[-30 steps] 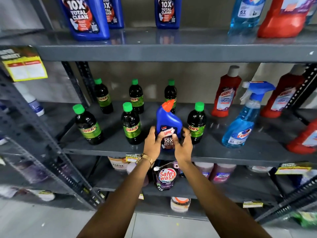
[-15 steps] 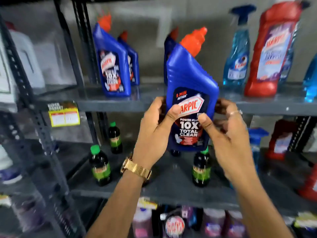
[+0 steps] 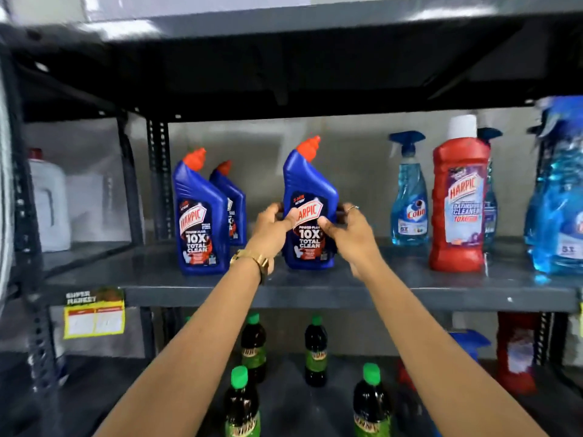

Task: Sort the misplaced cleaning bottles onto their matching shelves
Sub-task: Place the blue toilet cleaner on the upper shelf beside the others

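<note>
Both hands [image 3: 312, 230] on angled-neck plastic btl [image 3: 309, 212]

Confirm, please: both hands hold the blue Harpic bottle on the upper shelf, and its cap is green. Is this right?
Not quite. The cap is orange-red, not green; green caps belong to the dark bottles on the shelf below. The rest is right: the left hand and right hand hold the blue Harpic bottle on the upper shelf. The head view shows it.

blue bottle [image 3: 310, 216], orange cap [image 3: 309, 148]
</note>
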